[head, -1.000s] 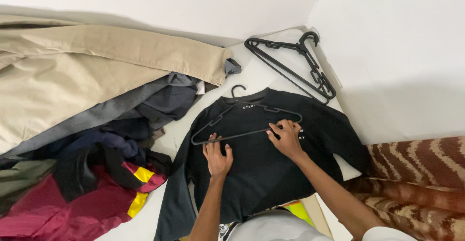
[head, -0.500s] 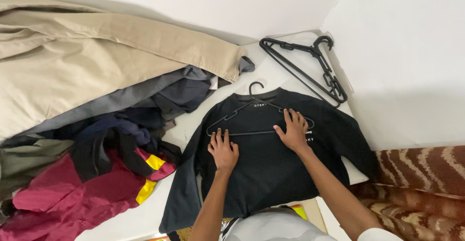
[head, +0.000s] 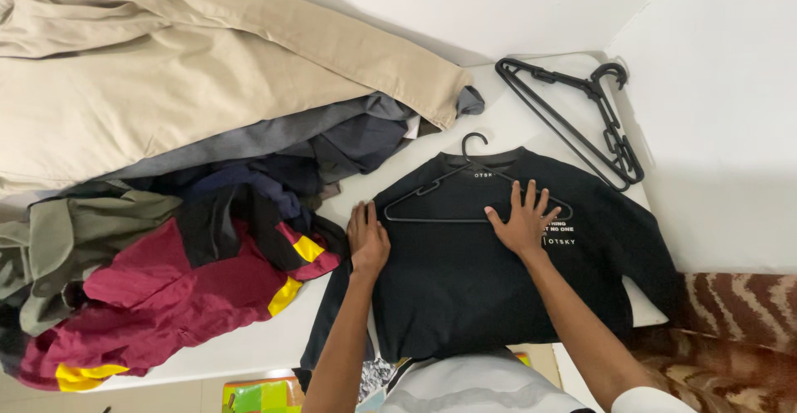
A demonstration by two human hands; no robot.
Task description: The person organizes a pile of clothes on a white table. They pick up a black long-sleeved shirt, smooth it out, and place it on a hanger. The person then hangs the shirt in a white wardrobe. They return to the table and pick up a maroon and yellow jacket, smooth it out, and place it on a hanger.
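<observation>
Flat, both hands on a black sweatshirt.
Left hand presses its left edge, right hand spread open over the hanger; bare desk between sweatshirt and clothes pile.

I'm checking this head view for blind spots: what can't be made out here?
- Black sweatshirt: its hem is hidden by the person's own white top, head view.
- Clothes pile: cut off by the left edge.
- Spare hangers: overlapped, so their number is unclear.
- Hanger: its bar is partly hidden under the right hand.
</observation>
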